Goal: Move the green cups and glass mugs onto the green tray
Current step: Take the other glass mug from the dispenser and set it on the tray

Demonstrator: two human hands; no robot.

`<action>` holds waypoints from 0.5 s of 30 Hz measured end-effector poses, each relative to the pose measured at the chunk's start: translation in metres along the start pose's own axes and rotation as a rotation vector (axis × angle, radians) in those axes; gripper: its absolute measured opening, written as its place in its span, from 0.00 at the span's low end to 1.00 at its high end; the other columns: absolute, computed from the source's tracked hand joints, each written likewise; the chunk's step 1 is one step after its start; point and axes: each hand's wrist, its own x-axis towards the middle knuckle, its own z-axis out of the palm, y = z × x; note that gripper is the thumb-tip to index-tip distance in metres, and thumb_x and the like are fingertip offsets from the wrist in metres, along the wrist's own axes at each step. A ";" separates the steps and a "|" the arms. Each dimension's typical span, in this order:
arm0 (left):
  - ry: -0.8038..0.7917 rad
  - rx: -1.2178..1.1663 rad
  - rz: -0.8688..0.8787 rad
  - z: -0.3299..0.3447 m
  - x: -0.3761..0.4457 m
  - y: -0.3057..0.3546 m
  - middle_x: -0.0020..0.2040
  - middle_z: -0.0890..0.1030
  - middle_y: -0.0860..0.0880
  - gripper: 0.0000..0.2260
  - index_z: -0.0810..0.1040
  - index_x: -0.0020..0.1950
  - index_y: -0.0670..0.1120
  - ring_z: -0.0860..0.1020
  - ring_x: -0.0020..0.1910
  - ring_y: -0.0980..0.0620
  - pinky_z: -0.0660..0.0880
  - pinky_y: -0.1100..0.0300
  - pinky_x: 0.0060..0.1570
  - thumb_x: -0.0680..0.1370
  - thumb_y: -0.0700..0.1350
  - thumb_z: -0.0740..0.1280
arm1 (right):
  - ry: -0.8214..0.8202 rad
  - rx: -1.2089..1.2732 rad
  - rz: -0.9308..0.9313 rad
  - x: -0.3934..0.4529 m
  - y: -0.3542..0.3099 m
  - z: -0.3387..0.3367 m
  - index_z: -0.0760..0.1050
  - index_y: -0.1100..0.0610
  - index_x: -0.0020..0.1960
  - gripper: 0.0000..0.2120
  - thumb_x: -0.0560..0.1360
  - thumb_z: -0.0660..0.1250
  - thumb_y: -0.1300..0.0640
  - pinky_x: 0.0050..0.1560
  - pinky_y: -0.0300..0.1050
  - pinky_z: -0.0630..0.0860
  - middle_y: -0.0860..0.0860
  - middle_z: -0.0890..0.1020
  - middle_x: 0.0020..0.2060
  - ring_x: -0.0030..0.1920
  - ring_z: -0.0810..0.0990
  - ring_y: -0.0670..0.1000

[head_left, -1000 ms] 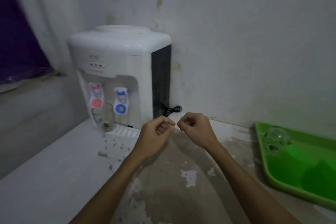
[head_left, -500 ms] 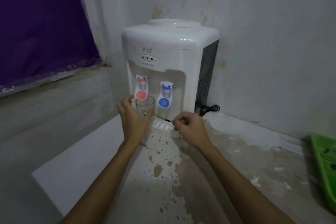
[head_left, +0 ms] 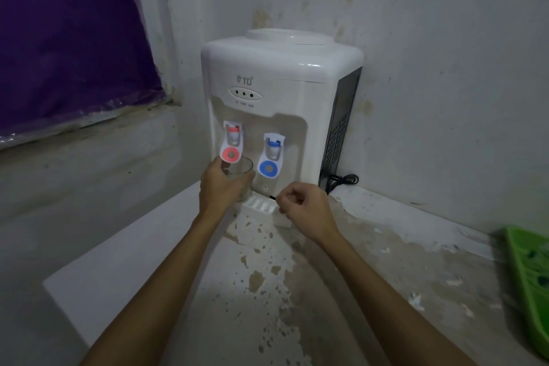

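Note:
A clear glass mug [head_left: 241, 169] stands upright on the drip tray of a white water dispenser [head_left: 279, 92], under the red tap. My left hand [head_left: 221, 184] wraps around the mug from its left side. My right hand [head_left: 301, 206] hovers in front of the drip tray with its fingers curled and nothing in it. At the far right edge only a strip of the green tray [head_left: 527, 279] shows; what it carries is cut off by the frame.
The dispenser sits in the corner on a stained white counter [head_left: 166, 264], with red tap [head_left: 233, 144] and blue tap [head_left: 271, 154] and a black cable [head_left: 341, 180] at its right. A purple-covered window [head_left: 68, 33] is at upper left.
The view swung left, pushing the green tray to the edge. My left hand reached the mug under the red tap and closed around it. My right hand stayed curled near the drip tray.

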 end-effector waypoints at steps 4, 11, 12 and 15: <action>0.008 0.037 -0.001 -0.004 -0.002 -0.002 0.53 0.82 0.48 0.25 0.81 0.57 0.48 0.81 0.52 0.47 0.82 0.46 0.55 0.66 0.57 0.81 | 0.006 -0.004 -0.009 0.002 -0.001 -0.002 0.85 0.57 0.41 0.05 0.74 0.71 0.60 0.41 0.49 0.84 0.52 0.86 0.31 0.34 0.86 0.53; -0.059 0.040 -0.062 -0.024 -0.016 0.000 0.58 0.82 0.47 0.34 0.78 0.70 0.44 0.80 0.56 0.47 0.78 0.54 0.55 0.67 0.55 0.82 | -0.002 0.030 0.007 -0.004 -0.002 -0.002 0.85 0.57 0.41 0.05 0.75 0.71 0.60 0.38 0.48 0.83 0.52 0.86 0.31 0.35 0.86 0.52; -0.088 0.046 -0.072 -0.028 -0.019 0.002 0.58 0.82 0.47 0.34 0.79 0.70 0.44 0.80 0.55 0.48 0.78 0.55 0.54 0.67 0.55 0.82 | -0.003 0.039 0.015 -0.005 -0.002 -0.002 0.85 0.56 0.41 0.05 0.75 0.71 0.59 0.37 0.46 0.82 0.52 0.86 0.31 0.34 0.85 0.50; -0.185 0.062 -0.069 -0.038 -0.032 0.015 0.54 0.83 0.48 0.31 0.81 0.67 0.45 0.80 0.49 0.54 0.76 0.60 0.49 0.68 0.54 0.82 | 0.004 0.073 0.036 -0.011 0.000 -0.006 0.85 0.57 0.41 0.05 0.75 0.72 0.59 0.37 0.45 0.81 0.52 0.86 0.32 0.32 0.83 0.47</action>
